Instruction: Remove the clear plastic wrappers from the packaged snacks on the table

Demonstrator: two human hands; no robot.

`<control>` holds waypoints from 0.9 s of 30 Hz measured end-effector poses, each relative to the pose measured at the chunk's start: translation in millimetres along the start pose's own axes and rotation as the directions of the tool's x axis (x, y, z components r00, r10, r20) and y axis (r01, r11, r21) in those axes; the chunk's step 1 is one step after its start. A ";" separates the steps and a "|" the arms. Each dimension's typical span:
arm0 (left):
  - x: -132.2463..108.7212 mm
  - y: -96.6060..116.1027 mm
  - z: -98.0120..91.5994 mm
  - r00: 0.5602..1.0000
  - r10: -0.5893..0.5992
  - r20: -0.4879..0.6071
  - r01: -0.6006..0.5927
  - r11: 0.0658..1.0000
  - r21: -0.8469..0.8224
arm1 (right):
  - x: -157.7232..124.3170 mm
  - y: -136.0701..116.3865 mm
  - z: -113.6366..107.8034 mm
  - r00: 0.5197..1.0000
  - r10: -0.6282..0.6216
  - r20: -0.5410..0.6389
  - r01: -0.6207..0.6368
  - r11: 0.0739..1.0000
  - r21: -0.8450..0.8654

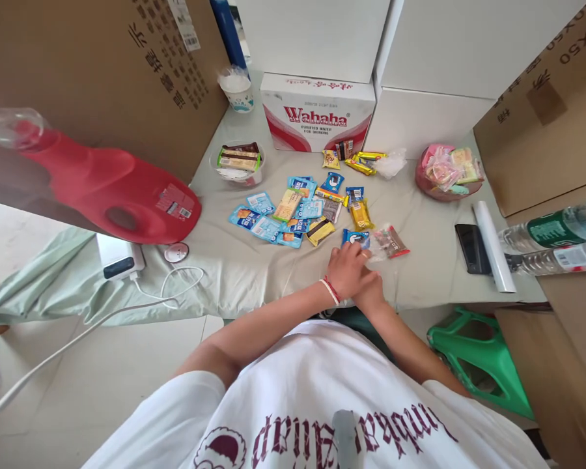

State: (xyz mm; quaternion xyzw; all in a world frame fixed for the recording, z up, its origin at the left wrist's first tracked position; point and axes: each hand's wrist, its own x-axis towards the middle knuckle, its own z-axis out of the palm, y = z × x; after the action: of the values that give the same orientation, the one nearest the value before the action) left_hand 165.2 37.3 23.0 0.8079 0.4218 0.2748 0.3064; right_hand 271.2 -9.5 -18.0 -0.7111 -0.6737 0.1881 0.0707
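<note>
My left hand (pixel 344 268), with a red and white bracelet at the wrist, is closed, its curled fingers by a blue snack packet (pixel 356 239) near the table's front. Against it lies my right hand (pixel 370 290), also closed with fingers bent. The two hands touch and partly overlap, so whatever they hold is hidden. Just beyond them is a clear packet with a red-brown label (pixel 391 241). Farther left, several light-blue sachets (pixel 265 228) lie in a loose pile with a pale-yellow packet (pixel 288 206) on top. Yellow packets (pixel 321 230) sit beside the pile.
A round tub (pixel 238 176) of snack bars stands back left, a reddish bowl (pixel 427 184) of packets back right. A Wahaha carton (pixel 318 117) closes off the rear. At right are a phone (pixel 470 249), a white roll (pixel 494 251) and bottles (pixel 557 228); at left, a red jug (pixel 122 189).
</note>
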 end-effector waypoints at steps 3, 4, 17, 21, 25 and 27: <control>6.5 -31.0 1.7 0.955 -0.265 -0.136 0.208 0.920 -0.333 | 1.9 4.3 -0.1 0.998 0.053 -0.030 -0.051 0.996 0.068; 3.5 -44.0 -2.6 0.925 -0.336 -0.178 0.246 0.885 -0.395 | 0.7 6.7 0.1 0.996 0.068 -0.062 -0.059 0.989 0.139; -25.5 -95.9 -42.5 0.437 -0.862 -0.256 0.313 0.413 -0.855 | -15.9 -10.9 16.2 0.910 0.415 -0.001 -0.163 0.361 0.918; -34.7 -121.0 -57.1 0.406 -0.854 -0.325 0.363 0.477 -0.801 | -42.9 -3.3 10.8 0.921 0.292 0.259 -0.306 0.126 0.944; -50.9 -129.1 -59.9 0.441 -0.793 -0.420 0.400 0.593 -0.699 | -60.3 23.0 -20.0 0.936 0.227 0.270 -0.348 0.467 0.813; -53.7 -128.2 -56.7 0.475 -0.757 -0.449 0.405 0.641 -0.652 | -50.3 33.7 -42.7 0.951 0.310 0.016 -0.224 0.650 0.726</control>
State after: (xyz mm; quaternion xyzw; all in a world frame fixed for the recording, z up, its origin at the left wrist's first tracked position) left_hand 33.1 65.1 -42.7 0.3441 0.6819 0.5195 0.3831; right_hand 317.0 -55.2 18.0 -0.7264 -0.4288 0.4058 0.3518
